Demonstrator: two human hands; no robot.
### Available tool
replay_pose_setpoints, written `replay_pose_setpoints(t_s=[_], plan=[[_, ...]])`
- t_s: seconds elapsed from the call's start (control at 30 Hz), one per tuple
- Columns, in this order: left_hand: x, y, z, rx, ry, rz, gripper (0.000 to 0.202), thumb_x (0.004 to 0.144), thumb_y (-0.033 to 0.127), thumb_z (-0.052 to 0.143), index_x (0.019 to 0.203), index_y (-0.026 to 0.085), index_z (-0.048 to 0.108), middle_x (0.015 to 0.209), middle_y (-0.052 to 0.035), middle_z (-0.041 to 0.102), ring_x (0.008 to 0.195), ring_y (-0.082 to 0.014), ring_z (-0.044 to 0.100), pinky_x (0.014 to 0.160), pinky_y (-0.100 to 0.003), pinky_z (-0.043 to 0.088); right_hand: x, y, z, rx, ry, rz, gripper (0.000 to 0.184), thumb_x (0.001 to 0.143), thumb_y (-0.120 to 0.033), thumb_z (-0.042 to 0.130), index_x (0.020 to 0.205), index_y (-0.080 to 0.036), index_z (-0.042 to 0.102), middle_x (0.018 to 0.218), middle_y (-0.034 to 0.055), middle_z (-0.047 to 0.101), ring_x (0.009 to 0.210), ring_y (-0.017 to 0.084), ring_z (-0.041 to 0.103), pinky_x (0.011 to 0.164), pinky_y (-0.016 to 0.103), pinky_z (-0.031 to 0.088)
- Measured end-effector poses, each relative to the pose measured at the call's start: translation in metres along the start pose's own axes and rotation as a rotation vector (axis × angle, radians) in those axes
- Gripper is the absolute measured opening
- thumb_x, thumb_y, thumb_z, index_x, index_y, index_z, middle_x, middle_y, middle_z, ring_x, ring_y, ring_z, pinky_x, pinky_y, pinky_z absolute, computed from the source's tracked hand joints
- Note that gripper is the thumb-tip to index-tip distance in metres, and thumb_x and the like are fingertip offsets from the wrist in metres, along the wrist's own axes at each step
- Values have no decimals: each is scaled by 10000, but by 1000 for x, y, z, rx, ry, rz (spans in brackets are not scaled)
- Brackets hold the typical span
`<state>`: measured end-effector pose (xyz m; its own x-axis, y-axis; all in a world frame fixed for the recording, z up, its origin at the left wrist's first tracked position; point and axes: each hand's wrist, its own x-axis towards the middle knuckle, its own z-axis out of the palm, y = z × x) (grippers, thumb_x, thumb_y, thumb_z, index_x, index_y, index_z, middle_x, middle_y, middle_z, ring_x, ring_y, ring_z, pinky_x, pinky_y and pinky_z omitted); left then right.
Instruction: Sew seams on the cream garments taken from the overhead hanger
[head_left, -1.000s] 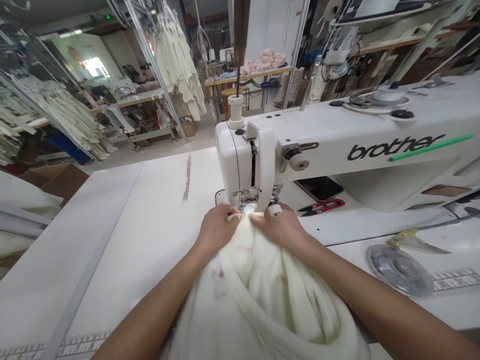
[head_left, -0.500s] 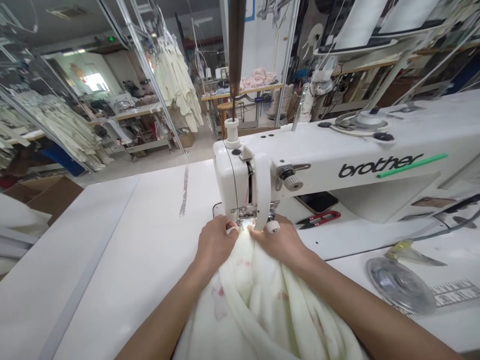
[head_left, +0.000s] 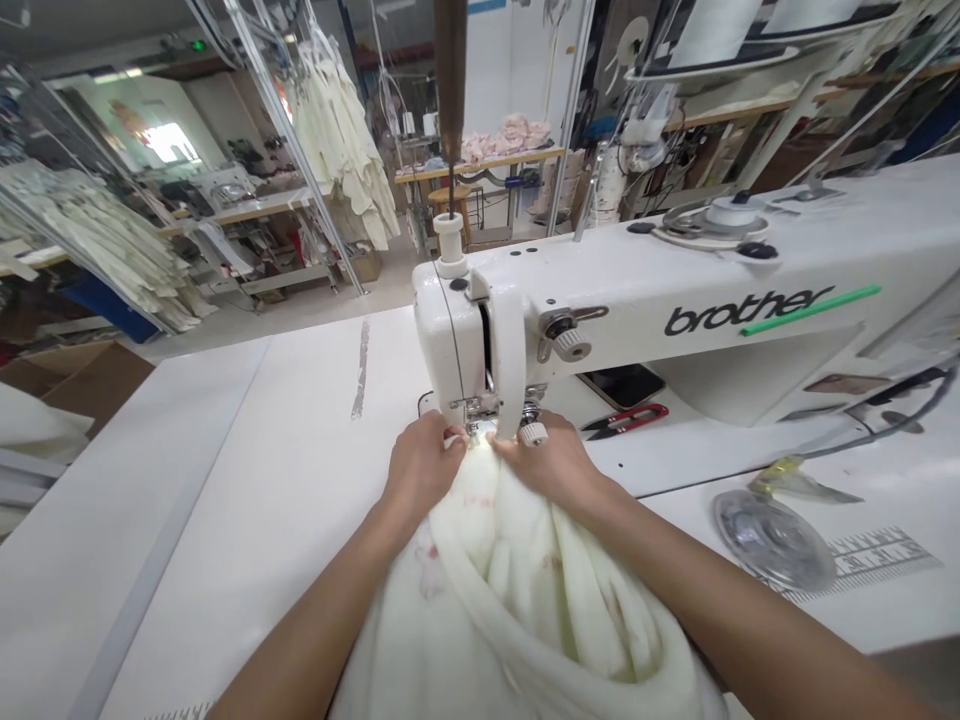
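Left hand (head_left: 424,465) and right hand (head_left: 544,462) — fingers closed narrow on bunched cream fleece fabric (head_left: 517,570), lower centre of the frame, pinched up beside the steel presser foot (head_left: 474,415) of a white Brother sewing machine (head_left: 450,340) — a grip that holds the edge at the foot.

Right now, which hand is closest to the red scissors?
The right hand is closest to the red-handled thread snips lying on the sewing table; the left hand sits farther off, on the other side of the presser foot.
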<state>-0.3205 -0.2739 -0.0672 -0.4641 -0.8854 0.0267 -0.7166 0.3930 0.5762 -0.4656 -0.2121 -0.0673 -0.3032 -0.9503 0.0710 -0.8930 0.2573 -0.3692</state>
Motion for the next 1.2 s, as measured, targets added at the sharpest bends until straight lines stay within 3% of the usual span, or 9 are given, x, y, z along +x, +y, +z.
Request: replay_pose_setpoints(t_s=[0.23, 0.47, 0.7, 0.87, 0.97, 1.2], plan=[[3, 2, 2, 83, 20, -16, 174, 793, 313, 412, 723, 184, 507, 714, -26, 591, 663, -182, 538, 538, -258, 332, 6, 1, 4, 8, -4, 16, 194, 788, -316, 499, 690, -169, 579, 681, 37, 611, 543, 151, 499, 478, 238, 283], [7, -1, 5, 21, 56, 9, 212, 768, 249, 442, 929, 204, 572, 866, -34, 632, 827, -206, 574, 675, -278, 399, 7, 0, 4, 17, -13, 26, 146, 770, -255, 512, 663, -176, 572, 662, 27, 608, 538, 148, 498, 483, 241, 270], [6, 0, 5, 25, 59, 5, 255, 783, 265, 431, 978, 191, 578, 938, -58, 631, 857, -213, 567, 688, -278, 392, 4, -1, 3, 55, 18, 6, 135, 781, -205, 489, 694, -155, 578, 686, 62, 610, 603, 184, 528, 504, 246, 277], [3, 0, 1, 6, 29, -7, 287, 786, 305, 424, 1011, 191, 561, 891, -51, 639, 796, -199, 572, 659, -271, 401, -3, 14, -7, 205, 3, -178, 180, 876, -302, 441, 850, -174, 565, 799, 25, 626, 725, 163, 556, 605, 213, 351], [3, 0, 1, -13, 25, 13, 290, 783, 295, 416, 1005, 187, 567, 926, -64, 645, 840, -213, 580, 702, -289, 411, -4, 23, -8, 300, -9, -267, 262, 932, -318, 319, 941, -159, 527, 896, 52, 624, 818, 174, 559, 683, 227, 370], [11, -21, 11, -28, -91, -26, 316, 769, 441, 394, 863, 221, 601, 909, -60, 674, 912, -281, 595, 751, -352, 436, -10, 22, -11, 167, 63, -189, 323, 914, -363, 302, 1016, -157, 529, 835, 59, 653, 734, 216, 603, 572, 253, 388]])
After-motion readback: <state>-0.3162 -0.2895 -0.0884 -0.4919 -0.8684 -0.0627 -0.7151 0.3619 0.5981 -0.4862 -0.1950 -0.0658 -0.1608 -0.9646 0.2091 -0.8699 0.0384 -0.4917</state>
